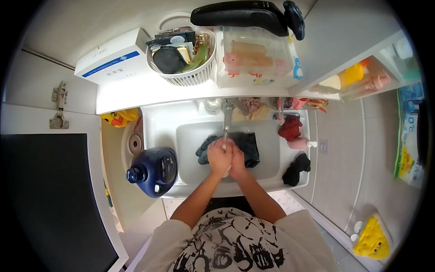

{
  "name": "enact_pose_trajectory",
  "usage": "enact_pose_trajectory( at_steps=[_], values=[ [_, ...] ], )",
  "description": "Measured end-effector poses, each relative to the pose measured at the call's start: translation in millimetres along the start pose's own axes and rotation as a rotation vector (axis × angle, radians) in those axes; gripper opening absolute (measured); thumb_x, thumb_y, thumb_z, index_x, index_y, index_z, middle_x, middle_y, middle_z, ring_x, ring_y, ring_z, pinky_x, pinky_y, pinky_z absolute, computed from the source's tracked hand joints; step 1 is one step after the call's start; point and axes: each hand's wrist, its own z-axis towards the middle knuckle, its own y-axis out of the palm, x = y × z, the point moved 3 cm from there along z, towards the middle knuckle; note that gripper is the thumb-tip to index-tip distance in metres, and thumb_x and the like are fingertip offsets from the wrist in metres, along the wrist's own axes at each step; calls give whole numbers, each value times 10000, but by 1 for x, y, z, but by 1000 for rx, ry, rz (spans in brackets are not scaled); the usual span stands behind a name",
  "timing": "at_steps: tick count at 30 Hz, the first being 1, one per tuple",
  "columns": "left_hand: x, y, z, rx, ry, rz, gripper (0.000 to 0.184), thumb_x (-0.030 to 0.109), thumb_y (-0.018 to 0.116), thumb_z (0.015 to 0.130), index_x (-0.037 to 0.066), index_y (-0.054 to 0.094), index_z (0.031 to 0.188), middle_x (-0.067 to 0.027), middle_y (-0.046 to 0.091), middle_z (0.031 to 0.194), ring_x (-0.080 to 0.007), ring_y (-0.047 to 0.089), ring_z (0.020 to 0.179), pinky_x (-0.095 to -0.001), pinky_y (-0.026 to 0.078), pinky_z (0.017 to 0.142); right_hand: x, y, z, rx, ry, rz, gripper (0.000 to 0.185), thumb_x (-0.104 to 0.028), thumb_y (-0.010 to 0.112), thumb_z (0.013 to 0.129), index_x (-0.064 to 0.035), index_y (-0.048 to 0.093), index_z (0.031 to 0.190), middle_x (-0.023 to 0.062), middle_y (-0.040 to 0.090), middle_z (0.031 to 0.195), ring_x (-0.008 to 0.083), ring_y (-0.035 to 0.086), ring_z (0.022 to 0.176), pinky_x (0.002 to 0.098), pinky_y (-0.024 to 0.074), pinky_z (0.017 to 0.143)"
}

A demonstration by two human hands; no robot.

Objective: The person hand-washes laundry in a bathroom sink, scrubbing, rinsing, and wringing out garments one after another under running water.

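Observation:
Under the faucet [228, 119], my left hand [218, 156] and my right hand [236, 158] are pressed together, fingers closed. Water appears to run onto them from the spout. Something pale [226, 173] shows between the palms near the wrists; most of it is hidden and its kind is unclear. Just beneath and beyond the hands, a dark wet cloth [249, 146] lies bunched in the white sink [192, 177]. Whether the hands touch the cloth cannot be made out.
A large blue detergent bottle [156, 172] stands on the sink's left rim. Along the right rim lie a red cloth [290, 128], a pink pump bottle [299, 143] and a black cloth [297, 170]. Above, a shelf holds a white basket [192, 79], a box [111, 54] and a shaver [240, 14].

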Motion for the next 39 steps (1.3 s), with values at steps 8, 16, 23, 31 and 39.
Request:
enact_pose_trajectory(
  at_steps=[8, 16, 23, 31, 39],
  values=[
    [-26, -3, 38, 37, -309, -109, 413, 339, 587, 1020, 21, 736, 803, -154, 707, 711, -307, 665, 626, -403, 496, 623, 16, -23, 29, 167, -404, -750, 350, -292, 535, 1035, 14, 707, 1038, 55, 719, 945, 204, 659, 810, 386, 501, 711],
    [-27, -9, 20, -145, -527, -1080, 309, 329, 610, 1022, 41, 654, 1124, -59, 686, 1053, -169, 652, 1008, -350, 526, 897, 7, -26, 16, -114, 59, 159, 489, -504, 495, 1046, -66, 613, 1227, 69, 672, 1176, 216, 640, 1067, 370, 496, 981],
    [29, -21, -21, 53, 339, 84, 389, 236, 729, 864, 109, 691, 1230, -196, 686, 1140, -377, 660, 1064, -389, 532, 884, 5, -7, 10, -469, 167, 389, 466, -476, 445, 1072, -88, 602, 1276, 95, 641, 1276, 248, 601, 1199, 411, 465, 1044],
    [-21, 0, 27, 23, -93, 13, 303, 279, 629, 1001, 53, 719, 820, -144, 691, 699, -373, 645, 632, -420, 521, 651, 19, -21, 28, 265, -123, -410, 447, -362, 465, 1046, 26, 684, 999, 108, 717, 983, 246, 669, 911, 376, 517, 849],
    [-26, -29, 28, -196, -607, -1294, 294, 238, 521, 1069, 25, 610, 1253, -139, 645, 1217, -272, 662, 1069, -425, 565, 944, -4, -1, -9, -251, 103, 154, 599, -548, 440, 1049, -51, 553, 1363, 92, 641, 1287, 231, 640, 1144, 374, 493, 1012]
  ],
)
